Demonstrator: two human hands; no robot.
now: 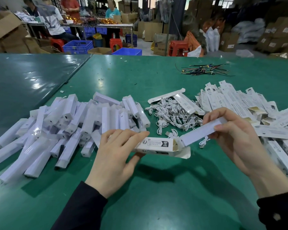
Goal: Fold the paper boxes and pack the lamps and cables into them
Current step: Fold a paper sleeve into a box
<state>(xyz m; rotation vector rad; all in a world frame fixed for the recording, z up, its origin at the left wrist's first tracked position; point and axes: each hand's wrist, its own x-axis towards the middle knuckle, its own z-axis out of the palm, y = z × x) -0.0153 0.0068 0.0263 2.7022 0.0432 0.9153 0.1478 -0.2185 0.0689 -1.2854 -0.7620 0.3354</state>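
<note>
Holding a folded box point(158, 145) just above the green table point(156, 188), the left hand point(113, 156) curls round its near end, fingers over the top face and thumb beneath. The box lies level, its open end facing right with the end flaps spread. The right hand point(236, 140) pinches a white lamp point(201, 132) between thumb and fingertips by its far end; the lamp slants down to the left, and its lower end sits at the mouth of the box, touching the flaps. Whether that end is inside yet cannot be told.

Toward the left edge of the table lies a heap of lamps point(70, 127), crossed over one another. Behind the box, mid-table, is a tangle of white cables point(171, 115), with one loose cable point(204, 141) just under the held lamp. Along the right edge spreads a pile of flat boxes point(239, 103). Near the far edge lies a bundle of coloured wires point(204, 70). Beyond the table, people sit at another bench among cartons, blue crates point(77, 46) and red stools point(178, 48).
</note>
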